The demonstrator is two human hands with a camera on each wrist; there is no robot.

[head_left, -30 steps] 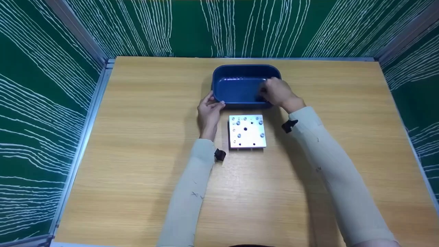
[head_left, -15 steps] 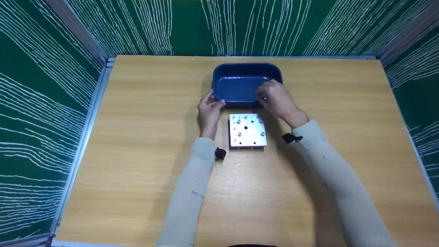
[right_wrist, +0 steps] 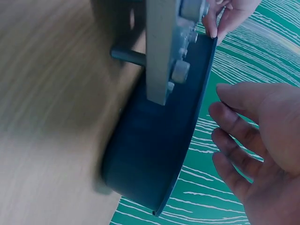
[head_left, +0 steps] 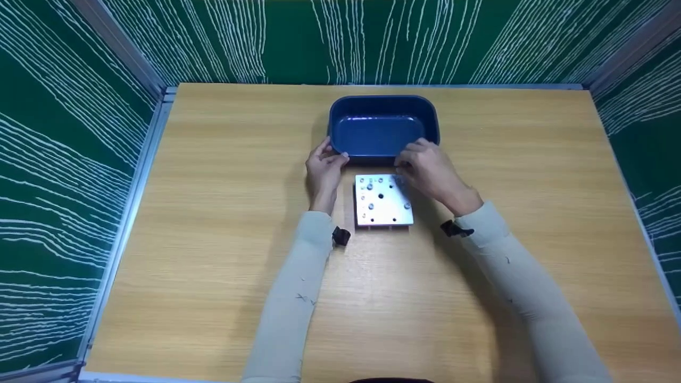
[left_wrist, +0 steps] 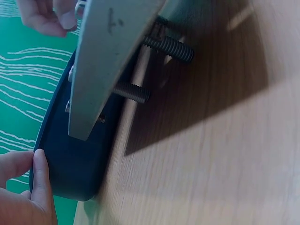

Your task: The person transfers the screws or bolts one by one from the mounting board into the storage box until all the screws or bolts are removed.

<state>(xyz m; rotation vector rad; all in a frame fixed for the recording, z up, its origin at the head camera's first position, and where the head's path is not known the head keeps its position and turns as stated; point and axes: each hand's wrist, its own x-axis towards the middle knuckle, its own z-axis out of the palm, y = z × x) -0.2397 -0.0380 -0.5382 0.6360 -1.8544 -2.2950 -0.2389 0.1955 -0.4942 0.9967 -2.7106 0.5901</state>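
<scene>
A blue rectangular plastic bin (head_left: 367,135) stands toward the back of the table. My left hand (head_left: 323,173) pinches its near-left corner, thumb and fingers at the rim. Just in front of the bin is a square silver metal plate (head_left: 391,206) with holes and several bolt heads on top. Threaded bolts (left_wrist: 176,48) stick out of its underside. My right hand (head_left: 430,169) is over the plate's far-right corner, beside the bin's near edge. Its thumb (right_wrist: 236,95) and curved fingers come close together at the tips; I cannot tell whether something small is between them.
The wooden table (head_left: 213,255) carries the bin and plate. Green walls (head_left: 290,42) with white wavy lines and metal framing (head_left: 133,170) enclose it at the back and sides. A small black device (head_left: 341,237) sits at each wrist.
My right hand has come out from inside the bin toward me, to the plate's far-right corner. A bright speck showed at its fingers half a second ago. My left hand stays at the rim.
</scene>
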